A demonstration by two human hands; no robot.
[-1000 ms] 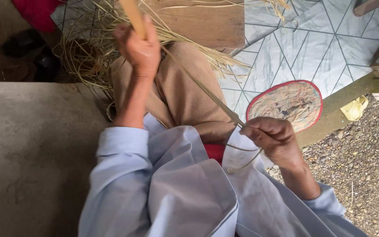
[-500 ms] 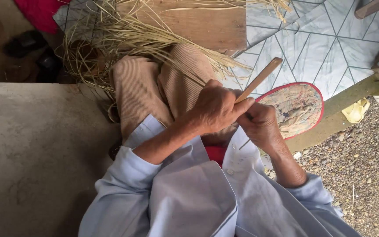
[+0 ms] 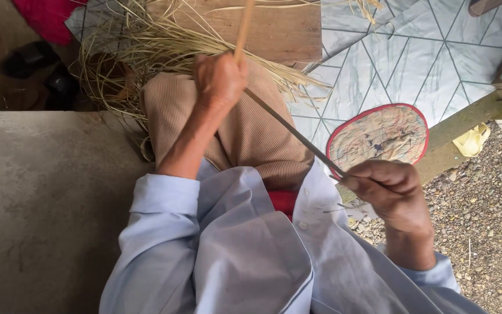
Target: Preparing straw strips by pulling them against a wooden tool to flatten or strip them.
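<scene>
While left hand [image 3: 221,78] fists stick [image 3: 243,26], right hand [image 3: 387,189] pinches strip [image 3: 294,134].

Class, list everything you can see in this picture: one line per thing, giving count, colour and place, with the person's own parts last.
knife: one, dark thin blade, running between the two hands
strip: one, tan, rising from the left hand to the top edge
fibre pile: one, pale straw, on the floor beyond the knees
board: one, brown wood, top centre
fan: one, oval, red-rimmed, on the tiled floor at right
tiled floor: pale grey, upper right
gravel: grey, lower right
concrete slab: grey, left
shoes: dark, count unclear, upper left
left hand: raised, gripping the strip
right hand: gripping the knife
</scene>
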